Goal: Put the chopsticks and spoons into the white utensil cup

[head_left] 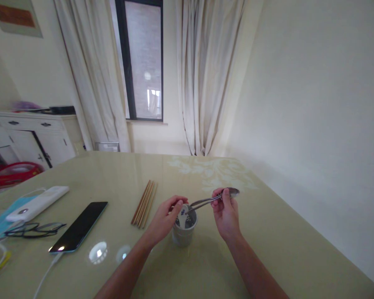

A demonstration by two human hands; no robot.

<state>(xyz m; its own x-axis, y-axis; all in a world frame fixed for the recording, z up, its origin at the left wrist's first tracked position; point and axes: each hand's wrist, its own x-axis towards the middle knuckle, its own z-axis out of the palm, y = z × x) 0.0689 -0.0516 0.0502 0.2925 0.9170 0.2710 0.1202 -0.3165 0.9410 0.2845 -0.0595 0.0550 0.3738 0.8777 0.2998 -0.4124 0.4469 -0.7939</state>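
My right hand [226, 211] pinches metal spoons [234, 192], handles at the mouth of the cutlery cup [183, 237]. I can't tell if my left hand [168, 216] grips its rim. I guess I'm lining them up; next needs care.

A narrow dark-framed window [145, 62] is being flanked by pale curtains [202, 83]. The right side is being filled by a pale wall [314, 104]. At the left, a picture [17, 17] is being displayed above a white cabinet [56, 139]. Bright spots [98, 252] are being reflected by the glossy surface [293, 253].
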